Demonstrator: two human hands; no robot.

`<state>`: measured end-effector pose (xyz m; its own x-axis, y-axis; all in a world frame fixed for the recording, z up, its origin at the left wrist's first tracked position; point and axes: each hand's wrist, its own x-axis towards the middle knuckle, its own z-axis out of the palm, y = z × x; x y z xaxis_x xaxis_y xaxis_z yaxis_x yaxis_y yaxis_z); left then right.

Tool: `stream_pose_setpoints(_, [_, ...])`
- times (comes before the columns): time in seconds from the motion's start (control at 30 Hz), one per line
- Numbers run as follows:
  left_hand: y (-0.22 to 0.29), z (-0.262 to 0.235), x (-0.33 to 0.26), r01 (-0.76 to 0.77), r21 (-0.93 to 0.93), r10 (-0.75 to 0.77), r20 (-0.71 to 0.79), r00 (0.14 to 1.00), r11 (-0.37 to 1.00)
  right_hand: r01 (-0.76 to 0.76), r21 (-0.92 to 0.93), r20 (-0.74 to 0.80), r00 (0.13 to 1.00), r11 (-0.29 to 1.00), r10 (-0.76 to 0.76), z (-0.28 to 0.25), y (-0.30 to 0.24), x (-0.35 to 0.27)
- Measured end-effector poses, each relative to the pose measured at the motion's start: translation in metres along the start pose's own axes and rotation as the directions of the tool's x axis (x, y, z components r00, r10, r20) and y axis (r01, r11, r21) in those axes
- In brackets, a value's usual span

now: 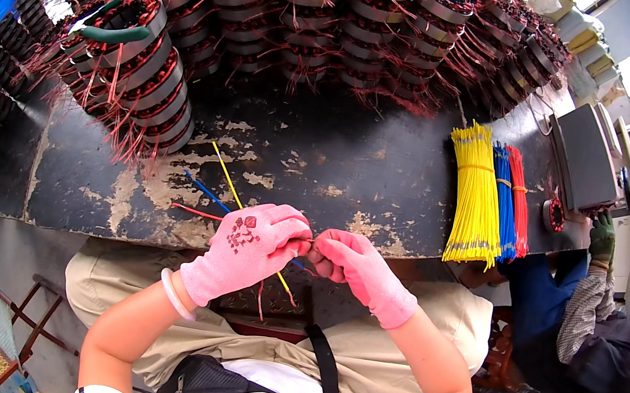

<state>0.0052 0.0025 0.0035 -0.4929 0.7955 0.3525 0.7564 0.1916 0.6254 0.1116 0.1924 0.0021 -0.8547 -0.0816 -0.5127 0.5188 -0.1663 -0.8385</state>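
My left hand (253,244), in a pink glove, is closed around a yellow wire (225,173), a blue wire (206,190) and a red wire (196,212). Their far ends fan out over the table edge, and the other ends poke out below the fist. Close beside it, my right hand (359,269), also gloved in pink, has its fingertips pinched together. A thin strand seems to run between the two hands; what exactly the right fingers grip is hidden.
Stacked wound motor stators (303,20) line the back of the worn black table (299,140). Green-handled pliers (115,35) rest on the left stack (153,94). Tied yellow wires (477,199), blue wires (504,203) and red wires (517,201) lie right. A co-worker's gloved hand (602,238) is far right.
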Motion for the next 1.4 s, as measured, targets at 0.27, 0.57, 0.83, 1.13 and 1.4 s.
stream_pose_setpoints(0.27, [0.0, 0.001, -0.002, 0.013, -0.014, -0.013, -0.014, 1.0, 1.0, 0.386, -0.83, 0.032, 0.753, 0.402, -0.657, 0.004, -0.007, -0.003])
stream_pose_setpoints(0.57, [0.0, 0.0, -0.001, 0.006, -0.036, -0.005, 0.005, 1.0, 0.999, 0.217, -0.937, -0.052, 0.688, 0.274, -0.724, 0.004, -0.009, -0.013])
stream_pose_setpoints(0.83, [-0.001, 0.001, -0.001, -0.002, -0.008, 0.002, 0.002, 1.0, 1.0, 0.208, -0.373, -0.108, 0.958, 0.904, -0.265, -0.001, 0.007, 0.001])
stream_pose_setpoints(1.13, [0.001, -0.002, 0.0, -0.017, -0.009, 0.017, 0.017, 1.0, 1.0, 0.342, -0.923, 0.129, 0.706, 0.176, -0.696, 0.002, -0.005, -0.012])
stream_pose_setpoints(1.4, [-0.004, -0.005, -0.004, -0.026, 0.002, 0.026, 0.042, 0.999, 1.0, 0.091, -0.207, -0.206, 0.969, 0.974, -0.134, -0.007, -0.028, -0.017])
